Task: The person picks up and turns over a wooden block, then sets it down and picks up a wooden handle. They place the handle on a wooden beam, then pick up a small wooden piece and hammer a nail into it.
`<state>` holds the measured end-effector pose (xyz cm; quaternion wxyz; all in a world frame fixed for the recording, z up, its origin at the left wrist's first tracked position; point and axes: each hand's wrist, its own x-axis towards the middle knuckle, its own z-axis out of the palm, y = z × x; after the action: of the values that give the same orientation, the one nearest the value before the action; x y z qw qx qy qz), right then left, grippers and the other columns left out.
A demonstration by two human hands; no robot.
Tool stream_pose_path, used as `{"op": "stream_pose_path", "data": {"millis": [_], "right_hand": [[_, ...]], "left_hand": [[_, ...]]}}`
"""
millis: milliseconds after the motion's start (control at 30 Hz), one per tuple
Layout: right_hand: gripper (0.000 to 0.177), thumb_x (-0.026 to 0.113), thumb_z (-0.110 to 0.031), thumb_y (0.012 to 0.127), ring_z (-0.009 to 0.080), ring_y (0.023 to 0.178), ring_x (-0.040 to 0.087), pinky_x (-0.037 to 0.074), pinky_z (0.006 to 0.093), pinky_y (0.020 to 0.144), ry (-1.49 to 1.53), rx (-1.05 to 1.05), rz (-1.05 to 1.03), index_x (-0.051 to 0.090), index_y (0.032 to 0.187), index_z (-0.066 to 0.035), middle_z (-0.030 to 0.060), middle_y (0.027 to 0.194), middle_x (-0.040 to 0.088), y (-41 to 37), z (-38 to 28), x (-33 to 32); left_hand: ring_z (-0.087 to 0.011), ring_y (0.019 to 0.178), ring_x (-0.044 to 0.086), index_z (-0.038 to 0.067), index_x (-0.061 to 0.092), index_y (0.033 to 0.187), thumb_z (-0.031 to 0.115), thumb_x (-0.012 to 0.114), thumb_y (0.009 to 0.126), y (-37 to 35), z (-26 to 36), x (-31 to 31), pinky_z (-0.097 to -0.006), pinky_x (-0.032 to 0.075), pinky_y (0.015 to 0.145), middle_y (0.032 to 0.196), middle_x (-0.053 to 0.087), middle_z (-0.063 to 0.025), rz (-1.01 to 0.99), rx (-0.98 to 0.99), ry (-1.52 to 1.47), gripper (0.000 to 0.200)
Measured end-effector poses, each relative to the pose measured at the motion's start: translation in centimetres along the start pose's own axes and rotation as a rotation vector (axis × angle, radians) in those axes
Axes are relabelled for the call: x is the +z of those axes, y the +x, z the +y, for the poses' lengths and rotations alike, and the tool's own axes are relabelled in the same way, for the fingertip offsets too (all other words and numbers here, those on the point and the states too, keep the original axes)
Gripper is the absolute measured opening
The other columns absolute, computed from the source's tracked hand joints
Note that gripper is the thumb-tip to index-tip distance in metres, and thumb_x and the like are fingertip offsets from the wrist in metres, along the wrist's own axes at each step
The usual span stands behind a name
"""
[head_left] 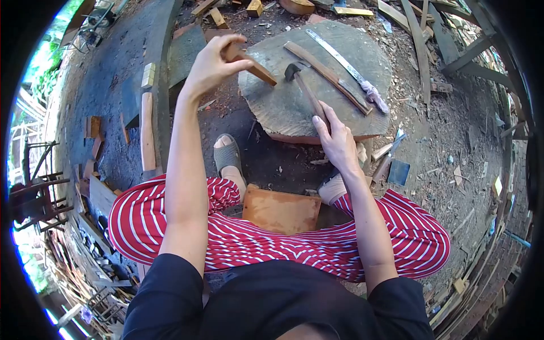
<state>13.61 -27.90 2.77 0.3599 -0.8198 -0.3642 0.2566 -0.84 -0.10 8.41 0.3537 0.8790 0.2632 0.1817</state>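
Note:
My left hand (215, 63) is raised at the left edge of a wide tree stump (269, 110), its fingers and thumb closed around a brown wooden piece (258, 69) that slants down toward the stump top. In my right hand (339, 139) is a hammer (309, 95), gripped by its wooden handle. The dark hammer head lies over the stump, a short way right of the wooden piece's lower end. Beyond it, a long brown wooden bar (326, 76) rests on the stump beside a long metal blade (340, 59) with a cloth-wrapped handle (375, 96).
Between my feet stands a low wooden board (281, 211). A pale wooden bar (148, 130) lies along the left, near a small block (148, 75). Wood offcuts (255, 8) are scattered behind the stump. To the right, a dark square plate (399, 172) lies on the dirt.

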Motion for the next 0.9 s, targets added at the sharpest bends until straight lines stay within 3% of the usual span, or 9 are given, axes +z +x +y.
{"op": "stream_pose_path", "data": {"millis": [67, 133, 400, 467, 600, 667, 733, 800, 900], "right_hand": [[0.045, 0.048, -0.043, 0.100, 0.0439, 0.097, 0.067, 0.051, 0.0516, 0.082, -0.099, -0.004, -0.019, 0.048, 0.141, -0.023, 0.0236, 0.098, 0.070, -0.3, -0.1, 0.0], [0.046, 0.048, -0.043, 0.100, 0.0440, 0.097, 0.067, 0.051, 0.0514, 0.082, -0.112, -0.003, -0.022, 0.047, 0.141, -0.023, 0.0237, 0.098, 0.070, -0.2, -0.1, 0.0], [0.046, 0.047, -0.043, 0.101, 0.0437, 0.094, 0.068, 0.052, 0.0512, 0.081, 0.052, 0.009, 0.020, 0.047, 0.142, -0.023, 0.0244, 0.094, 0.070, -0.1, 1.3, 0.3], [0.046, 0.047, -0.042, 0.101, 0.0430, 0.093, 0.068, 0.052, 0.0506, 0.080, 0.063, 0.016, 0.037, 0.046, 0.142, -0.022, 0.0245, 0.091, 0.070, 0.0, 1.2, 0.3], [0.046, 0.047, -0.042, 0.101, 0.0437, 0.090, 0.068, 0.052, 0.0511, 0.077, 0.087, 0.000, 0.056, 0.046, 0.143, -0.021, 0.0248, 0.089, 0.070, 0.0, 1.1, -0.1], [0.046, 0.047, -0.040, 0.102, 0.0435, 0.084, 0.069, 0.051, 0.0515, 0.074, 0.037, -0.018, 0.079, 0.046, 0.143, -0.020, 0.0244, 0.084, 0.069, -0.1, 0.7, -0.4], [0.046, 0.047, -0.040, 0.102, 0.0435, 0.081, 0.068, 0.051, 0.0513, 0.071, 0.043, -0.052, 0.097, 0.046, 0.143, -0.020, 0.0243, 0.081, 0.069, -0.1, 0.2, -0.4], [0.045, 0.048, -0.039, 0.101, 0.0434, 0.077, 0.068, 0.051, 0.0511, 0.069, 0.044, -0.082, 0.114, 0.046, 0.143, -0.020, 0.0242, 0.078, 0.068, 0.0, -0.3, -0.5], [0.046, 0.049, -0.038, 0.101, 0.0428, 0.073, 0.068, 0.050, 0.0501, 0.064, -0.020, -0.119, 0.114, 0.045, 0.143, -0.021, 0.0239, 0.074, 0.067, 0.2, -0.9, -0.3]], "left_hand": [[-0.0225, 0.097, 0.059, 0.004, 0.059, 0.127, 0.033, 0.078, 0.079, 1.2, 0.0, 0.8, -0.0328, 0.048, 0.089, 0.107, 0.058, -0.0124, 0.084, 0.088, -0.010, 0.059], [-0.0145, 0.092, 0.057, 0.010, 0.050, 0.133, 0.030, 0.074, 0.085, 2.2, -1.2, 2.8, -0.0289, 0.048, 0.081, 0.105, 0.056, -0.0071, 0.097, 0.050, -0.138, 0.057], [-0.0204, 0.098, 0.060, 0.004, 0.048, 0.130, 0.026, 0.073, 0.084, 1.5, -0.4, 4.8, -0.0330, 0.047, 0.091, 0.108, 0.061, -0.0099, 0.227, 0.021, -0.108, 0.056], [-0.0190, 0.098, 0.061, 0.003, 0.048, 0.130, 0.024, 0.075, 0.085, 0.9, -1.2, 5.1, -0.0319, 0.048, 0.091, 0.110, 0.061, -0.0094, 0.247, -0.015, -0.372, 0.057], [-0.0134, 0.102, 0.060, 0.005, 0.056, 0.124, 0.025, 0.080, 0.083, -1.1, -2.2, 4.9, -0.0262, 0.049, 0.088, 0.114, 0.063, -0.0057, 0.240, -0.188, -0.387, 0.052], [-0.0125, 0.097, 0.061, 0.004, 0.062, 0.120, 0.026, 0.084, 0.079, -2.0, -4.2, 4.8, -0.0256, 0.049, 0.086, 0.109, 0.066, -0.0046, 0.259, -0.183, -0.339, 0.051], [-0.0114, 0.082, 0.062, 0.001, 0.067, 0.116, 0.029, 0.087, 0.075, -3.1, -5.4, 5.0, -0.0255, 0.051, 0.073, 0.095, 0.068, -0.0060, 0.180, -0.213, -0.334, 0.054], [-0.0147, 0.080, 0.065, 0.004, 0.068, 0.120, 0.033, 0.089, 0.069, -3.5, -5.9, 5.9, -0.0291, 0.052, 0.073, 0.094, 0.070, -0.0063, 0.193, -0.165, -0.197, 0.062], [-0.0275, 0.095, 0.059, 0.011, 0.069, 0.119, 0.030, 0.088, 0.064, -4.1, -5.9, 7.5, -0.0371, 0.048, 0.089, 0.097, 0.062, -0.0103, 0.187, -0.122, 0.055, 0.061]]}}
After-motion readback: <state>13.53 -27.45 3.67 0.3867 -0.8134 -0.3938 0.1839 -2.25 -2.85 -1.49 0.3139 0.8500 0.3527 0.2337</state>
